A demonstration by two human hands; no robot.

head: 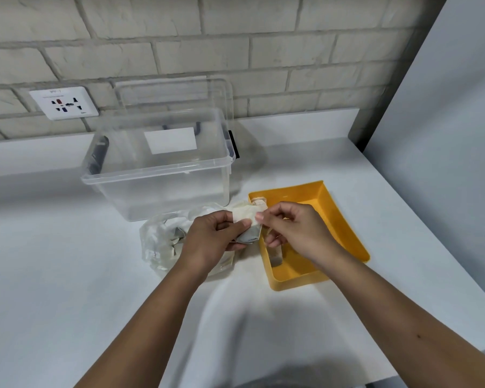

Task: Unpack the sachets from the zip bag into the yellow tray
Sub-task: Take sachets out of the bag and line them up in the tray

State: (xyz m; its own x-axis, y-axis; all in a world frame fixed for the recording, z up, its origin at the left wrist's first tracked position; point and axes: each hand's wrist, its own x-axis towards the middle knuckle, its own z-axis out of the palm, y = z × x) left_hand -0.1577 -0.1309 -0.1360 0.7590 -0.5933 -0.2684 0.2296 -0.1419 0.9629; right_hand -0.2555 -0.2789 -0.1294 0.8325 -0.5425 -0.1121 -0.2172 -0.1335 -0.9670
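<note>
Cream paper and a grey packet, all bunched up: that's the bunch of sachets (247, 219), caught between both hands. The left hand (216, 239) grips it from the left, thumb on top, fingers curled underneath. The right hand (294, 228) pinches the cream edge between thumb and forefinger, its other fingers curled in. The bunch hangs right over the left rim of the yellow tray (345, 233), between the tray and the zip bag (154, 247).

The clear, crumpled zip bag lies on the white counter (67, 261) under the left wrist, touching the tray's left side, and it holds loose sachets (177, 238), cream and grey. In the tray, a cream sachet (259, 203) sits in the far-left corner and a grey sachet (276, 257) lies along the left wall, nearer the front.

Behind the bag stands a clear plastic storage box (157, 189), open on top, with a dark latch (235, 144) on its right side. Its clear lid (174, 91) leans upright against the brick wall (291, 51). A white label (170, 140) shows on the box's far side, and I can read nothing on it. Left of the box, a white wall socket (65, 103) carries small print at the top, too blurred to read.
</note>
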